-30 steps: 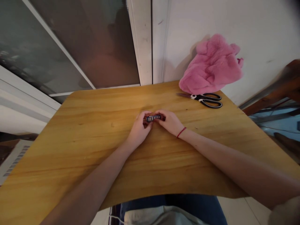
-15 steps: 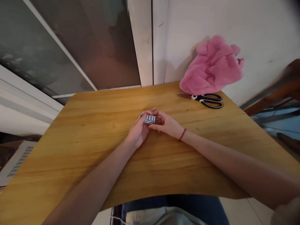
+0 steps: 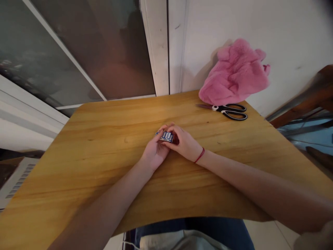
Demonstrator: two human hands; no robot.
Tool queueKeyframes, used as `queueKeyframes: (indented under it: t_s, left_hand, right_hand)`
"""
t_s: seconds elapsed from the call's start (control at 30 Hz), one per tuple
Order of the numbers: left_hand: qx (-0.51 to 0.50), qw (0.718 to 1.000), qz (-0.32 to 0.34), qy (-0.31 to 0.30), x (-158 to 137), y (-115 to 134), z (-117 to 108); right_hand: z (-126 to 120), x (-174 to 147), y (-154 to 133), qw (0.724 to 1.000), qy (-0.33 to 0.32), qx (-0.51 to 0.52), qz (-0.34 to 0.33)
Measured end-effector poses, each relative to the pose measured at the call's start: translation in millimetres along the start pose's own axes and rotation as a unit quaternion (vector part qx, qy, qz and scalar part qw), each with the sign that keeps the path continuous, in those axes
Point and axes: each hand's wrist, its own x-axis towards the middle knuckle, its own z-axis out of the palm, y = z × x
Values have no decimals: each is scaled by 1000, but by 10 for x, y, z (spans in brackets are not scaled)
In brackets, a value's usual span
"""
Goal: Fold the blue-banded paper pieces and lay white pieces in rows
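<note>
Holding a small blue and white box [image 3: 167, 136], the left hand [image 3: 155, 150] and right hand [image 3: 186, 143] are close together, fingers clamped on it, over the middle of the bench [image 3: 104, 149]. I cannot see inside it. Black-handled scissors [image 3: 223, 110] lie near a fluffy pink cloth [image 3: 234, 78].

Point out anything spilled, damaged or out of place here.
No spill or breakage stands out. Only the pink fluffy cloth looks untidy: it sits crumpled at the far right corner of the table, with scissors close by. The small blue-and-white item being held is partly covered.
</note>
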Motion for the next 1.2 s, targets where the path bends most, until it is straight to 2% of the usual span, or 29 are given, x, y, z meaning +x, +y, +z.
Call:
queueKeyframes:
  t_s: [0.13,0.27,0.47,0.73,0.9,1.0,1.2]
  left_hand:
    - [-34,999,-27,5,2,13,7]
    - [-53,998,-26,-3,-5,24,12]
    - [-38,998,-10,53,-6,36,0]
    - [-43,999,-27,19,-11,17,15]
    - [23,1000,13,-16,8,-11,-39]
    - [28,999,25,-24,30,-11,-72]
    - [20,999,44,-11,76,28,-120]
  right_hand:
    - [11,5,36,999,-22,-31,15]
    - [-16,1,41,1000,0,-23,-5]
    - [-40,15,36,999,6,3,-34]
    - [-50,30,25,999,-42,-11,-9]
    - [-49,18,40,999,-22,-13,-31]
    - [-35,19,61,999,8,-5,-33]
    - [-46,41,59,997,53,36,38]
